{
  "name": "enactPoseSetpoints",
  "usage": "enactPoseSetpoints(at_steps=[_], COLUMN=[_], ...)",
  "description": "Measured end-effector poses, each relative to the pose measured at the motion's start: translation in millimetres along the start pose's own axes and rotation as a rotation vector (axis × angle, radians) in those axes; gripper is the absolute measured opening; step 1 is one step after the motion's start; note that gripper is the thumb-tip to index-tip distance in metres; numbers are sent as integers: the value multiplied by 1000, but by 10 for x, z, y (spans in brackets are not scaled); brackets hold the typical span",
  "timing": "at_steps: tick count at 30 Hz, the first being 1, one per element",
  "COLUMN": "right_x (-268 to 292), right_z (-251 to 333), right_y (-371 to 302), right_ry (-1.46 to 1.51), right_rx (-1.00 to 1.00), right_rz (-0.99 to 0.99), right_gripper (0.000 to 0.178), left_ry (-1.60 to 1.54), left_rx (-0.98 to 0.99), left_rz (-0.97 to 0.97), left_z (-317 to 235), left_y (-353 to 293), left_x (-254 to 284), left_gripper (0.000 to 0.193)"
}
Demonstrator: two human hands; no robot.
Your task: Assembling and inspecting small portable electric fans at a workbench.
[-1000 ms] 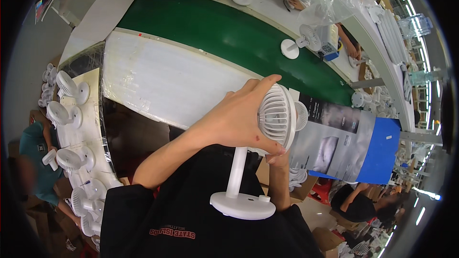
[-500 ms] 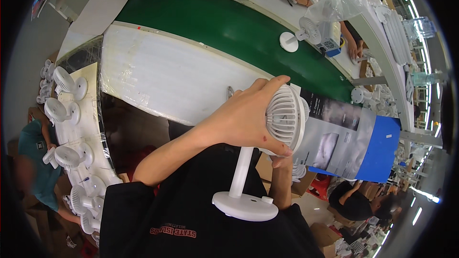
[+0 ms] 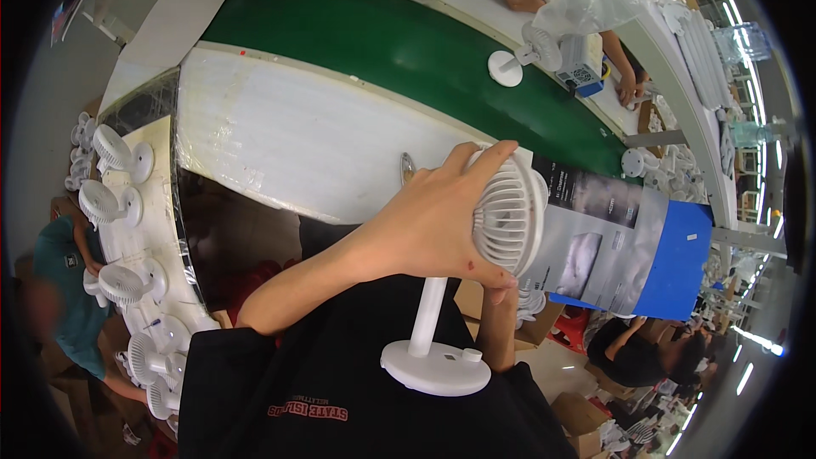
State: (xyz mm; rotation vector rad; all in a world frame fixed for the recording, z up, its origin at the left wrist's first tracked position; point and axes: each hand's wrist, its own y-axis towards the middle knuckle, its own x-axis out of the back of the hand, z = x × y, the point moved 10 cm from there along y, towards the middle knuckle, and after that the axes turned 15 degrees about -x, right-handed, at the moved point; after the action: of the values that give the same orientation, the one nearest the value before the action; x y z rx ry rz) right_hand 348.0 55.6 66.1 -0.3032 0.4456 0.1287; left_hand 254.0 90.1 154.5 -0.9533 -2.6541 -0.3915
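A white desk fan [image 3: 510, 217] with a round grille, slim stem and disc base [image 3: 435, 367] is held up in front of my chest, slightly tilted. My left hand [image 3: 442, 212] is closed round the fan head, fingers over its top and thumb along its lower side. Behind the head, my right hand [image 3: 500, 295] is mostly hidden; only a bit shows below the grille, with the forearm rising from beneath. Its grip cannot be made out. A small shiny metal piece [image 3: 407, 167] lies on the white worktop [image 3: 289, 123] beyond my left hand.
A green conveyor belt [image 3: 357, 38] runs beyond the worktop, with another white fan [image 3: 506, 68] on it. Several fans line the left-hand board [image 3: 161, 229]. Printed grey sheeting [image 3: 586, 238] and a blue panel [image 3: 684, 259] are at right. Co-workers' hands [image 3: 518, 0] work across the belt.
The fan and my hands stay nearly in place, with the view shifting slightly. More of the metal piece shows beside my left hand. Across the belt, a co-worker's hands have moved.
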Motion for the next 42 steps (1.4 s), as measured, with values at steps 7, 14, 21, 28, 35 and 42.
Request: enactPoseSetpoints(at_steps=[7, 14, 21, 28, 35, 42], right_x=[-84, -142, -495, -872, -838, -803], right_z=[109, 219, 658, 1038, 1193, 1184], right_y=[-50, -7, -172, -401, -324, -284], right_ry=[9, -242, -474, -723, -714, -646], right_rx=[80, 137, 338, 554, 594, 547], right_rz=[32, 139, 154, 181, 265, 322], right_gripper=[147, 140, 132, 125, 124, 126], left_ry=[-20, -100, -217, -209, -130, -51], left_rx=[-48, 28, -201, -414, -479, -433], left_rz=[-143, -177, -207, -206, -282, -296], left_z=[30, -15, -207, -595, -708, -800], left_y=[-118, -139, -190, -306, -234, -231], left_x=[85, 174, 259, 387, 406, 439], left_gripper=[114, 113, 118, 118, 118, 118])
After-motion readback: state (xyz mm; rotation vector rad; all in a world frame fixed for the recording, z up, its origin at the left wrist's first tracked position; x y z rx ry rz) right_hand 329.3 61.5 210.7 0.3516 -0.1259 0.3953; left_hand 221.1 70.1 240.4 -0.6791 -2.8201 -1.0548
